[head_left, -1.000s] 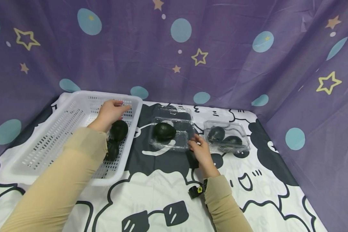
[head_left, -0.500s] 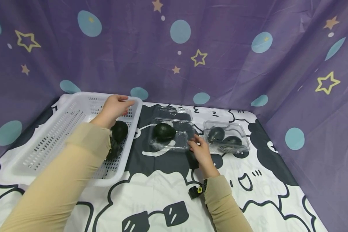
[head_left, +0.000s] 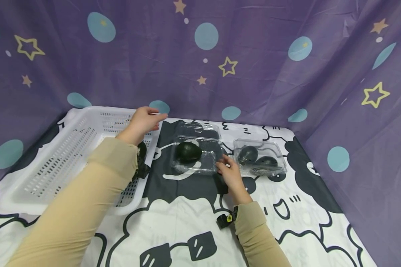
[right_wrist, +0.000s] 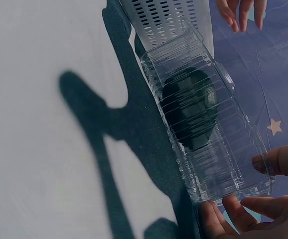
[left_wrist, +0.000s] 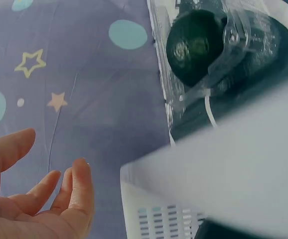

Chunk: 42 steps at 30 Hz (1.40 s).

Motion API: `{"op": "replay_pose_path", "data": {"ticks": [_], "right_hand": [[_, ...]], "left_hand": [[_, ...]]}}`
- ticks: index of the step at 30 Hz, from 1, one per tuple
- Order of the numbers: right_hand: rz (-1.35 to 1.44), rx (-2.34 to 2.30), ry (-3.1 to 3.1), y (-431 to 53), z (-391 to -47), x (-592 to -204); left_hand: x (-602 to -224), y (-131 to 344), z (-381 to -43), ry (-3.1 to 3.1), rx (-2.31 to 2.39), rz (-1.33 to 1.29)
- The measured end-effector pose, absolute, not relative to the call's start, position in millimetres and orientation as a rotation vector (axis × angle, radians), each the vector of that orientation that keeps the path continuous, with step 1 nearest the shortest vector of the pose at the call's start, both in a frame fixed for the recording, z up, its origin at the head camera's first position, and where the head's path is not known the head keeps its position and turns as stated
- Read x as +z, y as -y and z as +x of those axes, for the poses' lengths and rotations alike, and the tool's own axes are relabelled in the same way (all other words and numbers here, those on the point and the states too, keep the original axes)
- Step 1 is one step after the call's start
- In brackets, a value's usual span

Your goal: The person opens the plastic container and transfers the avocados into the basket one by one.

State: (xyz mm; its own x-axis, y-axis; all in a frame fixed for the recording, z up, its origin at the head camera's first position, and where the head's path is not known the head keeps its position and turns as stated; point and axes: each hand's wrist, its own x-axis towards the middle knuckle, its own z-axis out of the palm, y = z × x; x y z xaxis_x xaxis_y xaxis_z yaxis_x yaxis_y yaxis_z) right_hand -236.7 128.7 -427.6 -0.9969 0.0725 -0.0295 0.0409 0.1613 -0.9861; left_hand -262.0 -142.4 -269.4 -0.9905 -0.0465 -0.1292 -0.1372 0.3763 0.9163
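Observation:
My left hand (head_left: 142,122) hovers above the right rim of the white slotted basket (head_left: 131,208), fingers loosely bent. In the left wrist view nothing lies between the thumb and fingers of this hand (left_wrist: 44,199). A dark green avocado (head_left: 188,151) rests in the left half of an opened clear plastic clamshell box (head_left: 211,159). At the box's right edge, my right hand (head_left: 232,174) pinches its wall. The right wrist view has the thumb at the rim and the fingers of that hand (right_wrist: 273,199) outside the wall. Under my left wrist, a dark avocado (head_left: 142,148) is partly hidden in the basket.
To the right sits another clear box (head_left: 276,148), its lid down, with two avocados (head_left: 248,154) inside. Behind everything hangs a purple curtain (head_left: 173,44). A white cloth (head_left: 180,218) with black cartoon drawings covers the table.
My left hand has moved right and slightly up, from over the basket to its right rim. My right hand and the box under it stay where they were.

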Motion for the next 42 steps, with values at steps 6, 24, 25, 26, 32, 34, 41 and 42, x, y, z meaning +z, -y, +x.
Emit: {"op": "replay_pose_path", "data": {"ticks": [6, 24, 25, 26, 32, 34, 41, 42], "right_hand": [[-0.118, 2.015, 2.371, -129, -237, -428], [-0.126, 2.011, 2.377, -129, -238, -429], [-0.126, 2.010, 2.378, -129, -239, -429], [-0.125, 2.008, 2.380, -130, -239, -429], [-0.131, 2.009, 2.387, -130, -239, -428], [-0.126, 2.008, 2.385, -130, -239, -428], [-0.115, 2.025, 2.372, -131, -240, -428], [-0.115, 2.026, 2.371, -130, -240, -428]], "left_hand": [[-272, 127, -267, -2.532, 1.651, -0.136], [-298, 101, -277, -2.578, 1.514, -0.118], [-299, 100, -277, -2.570, 1.509, -0.112], [-301, 98, -278, -2.568, 1.503, -0.106], [-311, 91, -281, -2.622, 1.425, -0.082], [-314, 89, -282, -2.638, 1.401, -0.074], [-322, 83, -284, -2.691, 1.271, -0.088], [-323, 83, -284, -2.702, 1.250, -0.091]]}}
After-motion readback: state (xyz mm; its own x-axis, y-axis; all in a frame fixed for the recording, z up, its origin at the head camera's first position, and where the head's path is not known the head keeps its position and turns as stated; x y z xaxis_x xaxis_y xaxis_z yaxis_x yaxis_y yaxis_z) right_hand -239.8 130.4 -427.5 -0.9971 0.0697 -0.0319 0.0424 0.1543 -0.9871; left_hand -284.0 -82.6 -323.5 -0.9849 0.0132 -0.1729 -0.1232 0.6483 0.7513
